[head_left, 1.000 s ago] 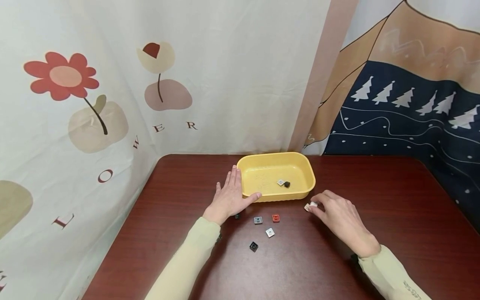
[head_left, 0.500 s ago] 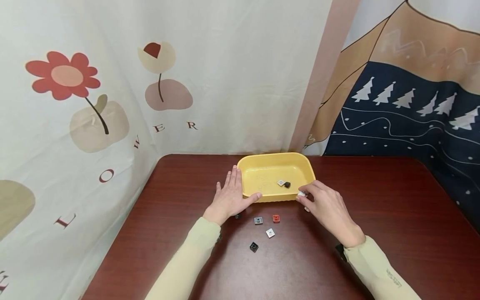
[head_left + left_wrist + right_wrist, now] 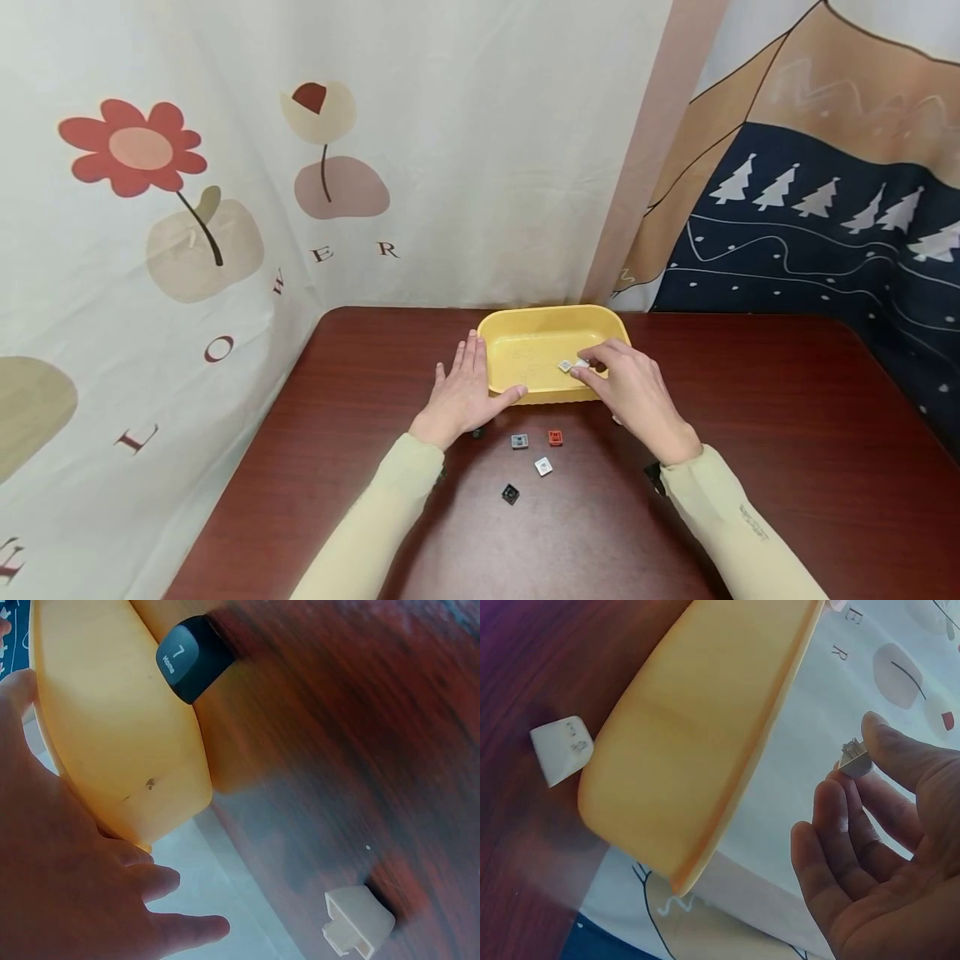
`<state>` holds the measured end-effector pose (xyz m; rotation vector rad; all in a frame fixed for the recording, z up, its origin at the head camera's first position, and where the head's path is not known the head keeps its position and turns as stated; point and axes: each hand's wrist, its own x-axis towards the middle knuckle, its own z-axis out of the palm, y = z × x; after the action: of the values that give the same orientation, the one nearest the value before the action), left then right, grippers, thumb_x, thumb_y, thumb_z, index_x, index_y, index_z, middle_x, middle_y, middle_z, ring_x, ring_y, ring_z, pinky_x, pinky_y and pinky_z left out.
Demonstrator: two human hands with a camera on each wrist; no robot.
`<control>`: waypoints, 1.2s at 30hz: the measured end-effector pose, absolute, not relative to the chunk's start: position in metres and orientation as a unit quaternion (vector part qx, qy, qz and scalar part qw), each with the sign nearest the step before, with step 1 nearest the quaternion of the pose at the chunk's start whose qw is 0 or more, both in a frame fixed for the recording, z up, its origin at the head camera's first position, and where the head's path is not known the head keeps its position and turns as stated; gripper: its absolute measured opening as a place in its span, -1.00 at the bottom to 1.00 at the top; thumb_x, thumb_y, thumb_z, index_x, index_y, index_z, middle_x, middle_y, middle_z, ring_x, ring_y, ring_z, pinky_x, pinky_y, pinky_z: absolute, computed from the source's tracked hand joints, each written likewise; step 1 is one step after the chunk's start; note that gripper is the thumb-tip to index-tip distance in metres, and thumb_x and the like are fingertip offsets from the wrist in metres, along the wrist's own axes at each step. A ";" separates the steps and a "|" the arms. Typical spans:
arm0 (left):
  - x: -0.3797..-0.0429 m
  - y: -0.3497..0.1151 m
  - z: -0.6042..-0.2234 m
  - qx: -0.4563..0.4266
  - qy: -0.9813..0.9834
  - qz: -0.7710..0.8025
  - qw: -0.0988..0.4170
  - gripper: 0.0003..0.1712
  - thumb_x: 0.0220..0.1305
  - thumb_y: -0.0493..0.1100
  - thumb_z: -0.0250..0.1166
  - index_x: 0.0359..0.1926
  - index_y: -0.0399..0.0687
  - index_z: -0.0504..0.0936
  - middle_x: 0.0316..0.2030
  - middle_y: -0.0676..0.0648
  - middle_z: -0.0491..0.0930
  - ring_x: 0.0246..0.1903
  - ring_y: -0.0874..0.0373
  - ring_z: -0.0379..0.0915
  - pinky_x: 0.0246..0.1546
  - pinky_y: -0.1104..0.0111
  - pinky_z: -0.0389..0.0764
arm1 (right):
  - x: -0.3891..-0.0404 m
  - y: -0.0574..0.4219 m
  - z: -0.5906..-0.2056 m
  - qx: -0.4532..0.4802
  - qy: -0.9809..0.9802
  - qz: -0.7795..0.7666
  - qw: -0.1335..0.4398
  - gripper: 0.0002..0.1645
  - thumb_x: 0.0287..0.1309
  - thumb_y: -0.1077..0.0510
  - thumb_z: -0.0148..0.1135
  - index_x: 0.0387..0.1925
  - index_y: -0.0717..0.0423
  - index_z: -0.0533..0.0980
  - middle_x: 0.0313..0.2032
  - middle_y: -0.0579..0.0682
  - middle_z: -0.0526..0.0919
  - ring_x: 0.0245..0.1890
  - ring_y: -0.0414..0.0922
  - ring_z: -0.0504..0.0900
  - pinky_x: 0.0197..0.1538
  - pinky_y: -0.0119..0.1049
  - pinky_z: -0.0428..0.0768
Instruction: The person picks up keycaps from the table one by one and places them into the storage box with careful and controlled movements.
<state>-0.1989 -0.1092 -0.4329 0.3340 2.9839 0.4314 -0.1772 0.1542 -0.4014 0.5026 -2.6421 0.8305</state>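
Note:
My right hand (image 3: 633, 392) pinches a white keycap (image 3: 855, 761) between thumb and fingers, above the right part of a yellow plastic basin (image 3: 525, 397). Inside the basin, a white keycap (image 3: 565, 366) lies just left of those fingertips. My left hand (image 3: 461, 396) rests against the basin's left end, fingers straight and thumb over the front rim. On the table in front lie a grey keycap (image 3: 520, 442), a red keycap (image 3: 555, 437), another white keycap (image 3: 543, 467) and a black keycap (image 3: 510, 494). A dark keycap marked 7 Home (image 3: 191, 660) stands by the basin wall in the left wrist view.
In the right wrist view a pale keycap (image 3: 562, 750) touches the basin's outer wall. A beige keycap (image 3: 360, 922) lies on the table in the left wrist view. Printed curtains (image 3: 480, 167) hang behind the brown table (image 3: 787, 433).
The right hand has lifted the white keycap off the table and carried it left over the basin, now covering the black keycap inside. My left hand has stayed put.

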 end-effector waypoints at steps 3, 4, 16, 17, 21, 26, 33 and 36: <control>-0.198 -0.109 -0.432 0.110 0.982 0.141 0.054 0.37 0.26 0.67 -0.02 0.65 -0.27 -0.19 0.65 -0.19 -0.32 0.62 -0.14 -0.27 0.46 -0.26 0.00 | -0.181 0.151 -0.401 0.175 -0.926 0.295 0.160 -0.66 0.18 0.05 0.54 -0.11 0.19 0.75 -0.21 0.06 0.72 -0.35 -0.05 0.60 -0.29 -0.13 0.56; -0.198 -0.109 -0.432 0.109 0.982 0.141 0.055 0.37 0.26 0.67 -0.02 0.65 -0.27 -0.19 0.65 -0.19 -0.32 0.62 -0.13 -0.27 0.47 -0.26 -0.01 | -0.182 0.150 -0.400 0.175 -0.925 0.297 0.159 -0.65 0.18 0.04 0.54 -0.11 0.19 0.75 -0.21 0.06 0.72 -0.34 -0.04 0.61 -0.27 -0.12 0.56; -0.198 -0.108 -0.432 0.109 0.983 0.137 0.053 0.37 0.27 0.67 -0.02 0.65 -0.28 -0.17 0.65 -0.20 -0.31 0.62 -0.13 -0.26 0.46 -0.26 0.01 | -0.194 0.139 -0.403 0.174 -0.921 0.312 0.154 -0.69 0.18 0.11 0.54 -0.11 0.21 0.74 -0.20 0.08 0.72 -0.20 0.00 0.66 -0.16 -0.04 0.64; -0.198 -0.108 -0.432 0.109 0.983 0.137 0.053 0.37 0.27 0.66 -0.02 0.64 -0.29 -0.17 0.65 -0.20 -0.30 0.62 -0.13 -0.26 0.46 -0.26 0.01 | -0.195 0.138 -0.403 0.175 -0.921 0.312 0.153 -0.70 0.18 0.12 0.54 -0.11 0.22 0.74 -0.20 0.09 0.72 -0.20 0.00 0.65 -0.17 -0.04 0.64; -0.199 -0.108 -0.431 0.109 0.983 0.139 0.055 0.37 0.27 0.66 -0.02 0.65 -0.28 -0.19 0.65 -0.20 -0.31 0.62 -0.14 -0.26 0.46 -0.26 0.00 | -0.201 0.133 -0.404 0.173 -0.923 0.311 0.148 -0.72 0.20 0.15 0.52 -0.11 0.24 0.74 -0.21 0.10 0.70 -0.20 0.00 0.63 -0.15 -0.07 0.63; -0.198 -0.110 -0.432 0.108 0.983 0.139 0.056 0.38 0.26 0.67 -0.02 0.65 -0.28 -0.19 0.65 -0.20 -0.31 0.62 -0.14 -0.26 0.46 -0.26 0.01 | -0.209 0.125 -0.409 0.176 -0.925 0.305 0.143 -0.75 0.21 0.20 0.50 -0.12 0.26 0.74 -0.20 0.12 0.70 -0.21 0.02 0.62 -0.12 -0.07 0.61; -0.198 -0.109 -0.433 0.110 0.983 0.137 0.054 0.37 0.27 0.67 -0.03 0.65 -0.28 -0.19 0.65 -0.20 -0.31 0.62 -0.14 -0.26 0.46 -0.27 0.01 | -0.223 0.118 -0.419 0.165 -0.938 0.286 0.104 -0.76 0.22 0.22 0.47 -0.13 0.29 0.71 -0.25 0.13 0.67 -0.25 0.03 0.58 -0.10 -0.04 0.58; -0.199 -0.109 -0.434 0.111 0.983 0.137 0.055 0.37 0.27 0.67 -0.03 0.65 -0.27 -0.19 0.65 -0.19 -0.31 0.62 -0.13 -0.27 0.46 -0.26 0.01 | -0.228 0.116 -0.422 0.157 -0.946 0.270 0.083 -0.78 0.21 0.20 0.48 -0.16 0.27 0.71 -0.28 0.11 0.67 -0.26 0.03 0.58 -0.10 -0.03 0.58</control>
<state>-0.1988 -0.1090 -0.4337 0.3364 2.9848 0.4155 -0.2284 0.1161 -0.4217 0.4693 -2.8250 0.8072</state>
